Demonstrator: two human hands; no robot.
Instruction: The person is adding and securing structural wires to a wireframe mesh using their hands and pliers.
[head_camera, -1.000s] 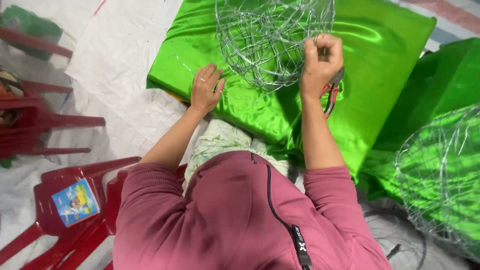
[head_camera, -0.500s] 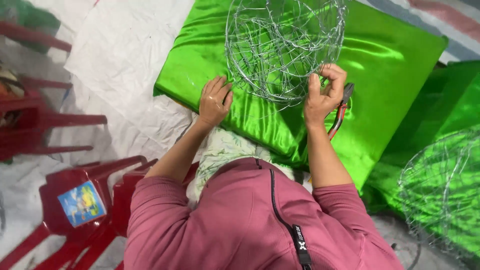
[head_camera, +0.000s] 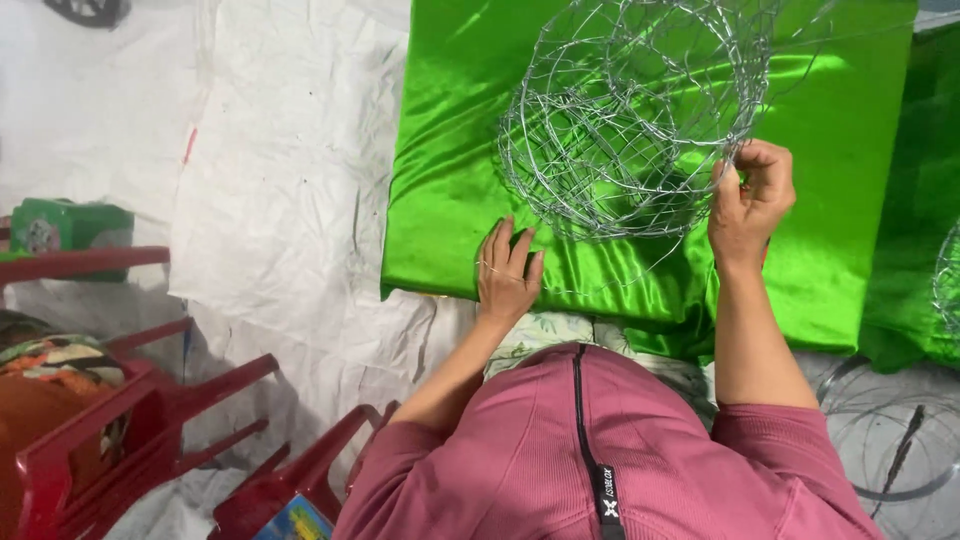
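- Head view: a person in a pink zipped top leans over a sheet of shiny green fabric spread on white floor covering.
- A round wire mesh frame sits on the fabric toward its far edge, its open mouth tipped toward the person.
- The right hand is at the frame's near right rim, fingers curled in tight and pinching the wire; a tool might be tucked under the palm, but I can't make that out from here.
- The left hand lies flat on the fabric close to its near edge, fingers spread a little and holding nothing, just beside the frame's lower left side and not touching it.
- Red plastic chairs stand at the lower left, off the fabric.
- A small green box rests at the left edge.
- More green cloth lies at the right, and wire rings sit on the floor beneath it.
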